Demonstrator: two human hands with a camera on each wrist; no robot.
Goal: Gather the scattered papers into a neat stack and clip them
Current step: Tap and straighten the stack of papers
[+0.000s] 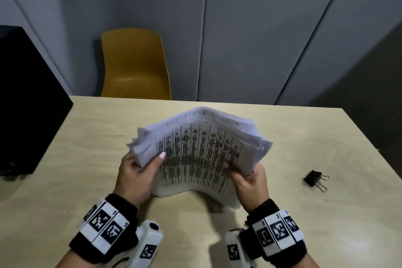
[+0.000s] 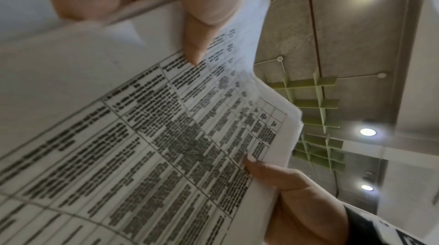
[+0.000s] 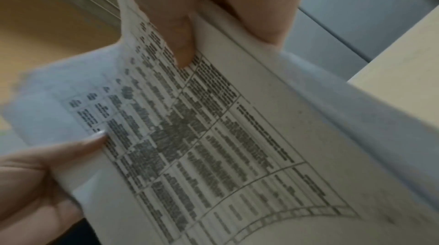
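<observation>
A thick stack of white papers [image 1: 198, 150] printed with a table stands on its lower edge on the table, bowed toward me, its top edges uneven and fanned. My left hand [image 1: 139, 172] grips its left side, thumb on the front sheet. My right hand [image 1: 245, 176] grips the right side the same way. The left wrist view has the printed sheet [image 2: 142, 145] under my left thumb [image 2: 199, 29], with the right hand's thumb [image 2: 263, 170] at the far edge. The right wrist view shows the sheet [image 3: 213, 145] under the right thumb [image 3: 175, 29]. A black binder clip [image 1: 314, 179] lies on the table to the right.
The light wooden table [image 1: 304, 137] ends at a far edge, with a yellow chair [image 1: 134, 65] behind it. A black box [image 1: 24, 102] stands at the table's left side. Grey wall panels stand behind.
</observation>
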